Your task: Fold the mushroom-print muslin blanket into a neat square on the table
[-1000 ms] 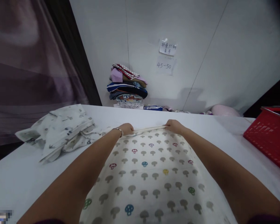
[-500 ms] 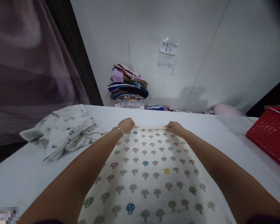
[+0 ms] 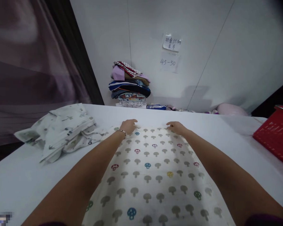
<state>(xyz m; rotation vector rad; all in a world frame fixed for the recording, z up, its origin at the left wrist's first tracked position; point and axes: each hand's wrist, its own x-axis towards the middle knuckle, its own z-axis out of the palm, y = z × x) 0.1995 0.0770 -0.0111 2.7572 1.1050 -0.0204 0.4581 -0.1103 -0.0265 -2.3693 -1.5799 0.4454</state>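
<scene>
A white cloth printed with grey and coloured mushrooms lies spread flat over the table, running from its far edge toward me between my forearms. At the far left corner of that edge is my left hand, a bracelet on its wrist, thumb and fingers parted just over the fabric. My right hand rests by the far right corner, its fingertips also apart and touching or just above the cloth. Neither hand grips the fabric. To the left sits a crumpled white cloth with a plant print.
A white table carries everything. At the right stands a red basket. Beyond the far edge, folded fabrics form a stack against the wall, with a pink bundle farther right. Paper notes hang on the wall. A curtain covers the left.
Both hands have let go of the cloth's far edge, their pinched fingers now parted. The edge has settled flat on the table. The view has shifted slightly.
</scene>
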